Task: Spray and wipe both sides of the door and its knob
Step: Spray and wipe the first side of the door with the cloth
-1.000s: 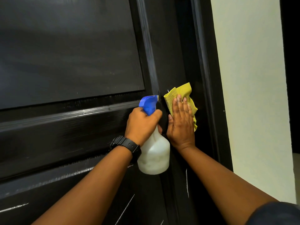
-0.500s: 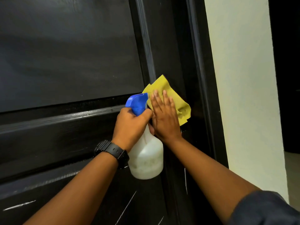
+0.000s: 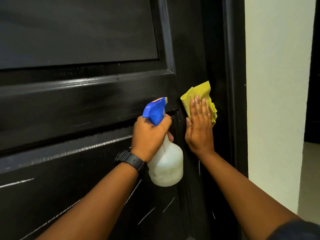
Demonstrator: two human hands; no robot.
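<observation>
Black panelled door (image 3: 86, 104) fills the view, cream wall (image 3: 277, 84) beyond its right edge.
Left hand (image 3: 150, 135) grips the spray bottle (image 3: 166, 163) upright; right hand (image 3: 199, 129), fingers straight, presses the yellow cloth (image 3: 194, 94) flat near that edge.

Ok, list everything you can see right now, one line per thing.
door: one, black, fills left and centre
door frame: one, black, right of the door
wall: one, cream, right of the frame
cloth: one, yellow, flat against the door's right side
spray bottle: one, white with blue trigger head, in front of the door
knob: none in view
watch: one, black, on the left wrist
left hand: one, grips the spray bottle's neck
right hand: one, straight fingers press the cloth to the door
</observation>
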